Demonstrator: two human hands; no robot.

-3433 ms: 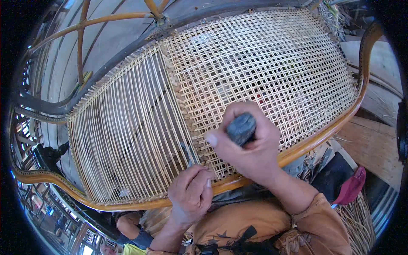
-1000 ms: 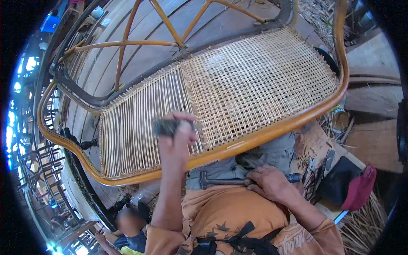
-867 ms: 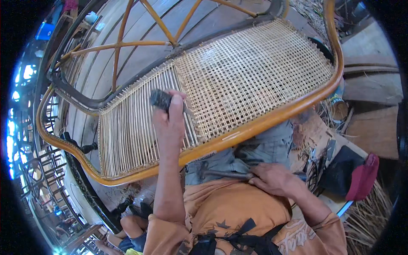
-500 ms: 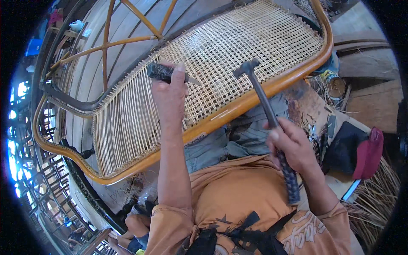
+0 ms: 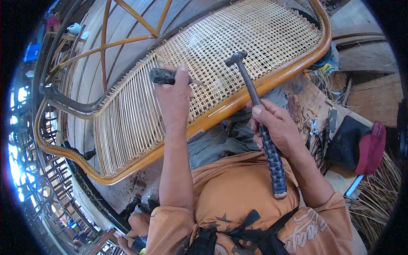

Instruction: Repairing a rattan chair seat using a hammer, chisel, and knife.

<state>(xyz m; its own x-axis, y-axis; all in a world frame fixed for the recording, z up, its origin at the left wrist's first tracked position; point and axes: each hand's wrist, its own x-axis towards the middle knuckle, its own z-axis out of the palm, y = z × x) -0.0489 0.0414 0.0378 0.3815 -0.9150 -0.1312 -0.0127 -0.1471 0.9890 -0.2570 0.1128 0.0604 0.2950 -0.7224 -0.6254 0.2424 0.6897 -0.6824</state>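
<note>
Right grip (image 5: pixel 274 123) wrapped round hammer (image 5: pixel 250 87), right of centre; likely head-heavy, best held low | left grip (image 5: pixel 173 100) closed round dark-handled pointed tool (image 5: pixel 162 76), centre-left; likely light, stiff | cane seat (image 5: pixel 221 51), upper centre; probably springy

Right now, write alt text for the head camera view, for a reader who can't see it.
A person's left grip holds a dark-handled pointed tool and the right grip a hammer, at a glossy brown frame. Parallel cane strands fill the frame's left part; an open woven lattice fills the right.
</note>
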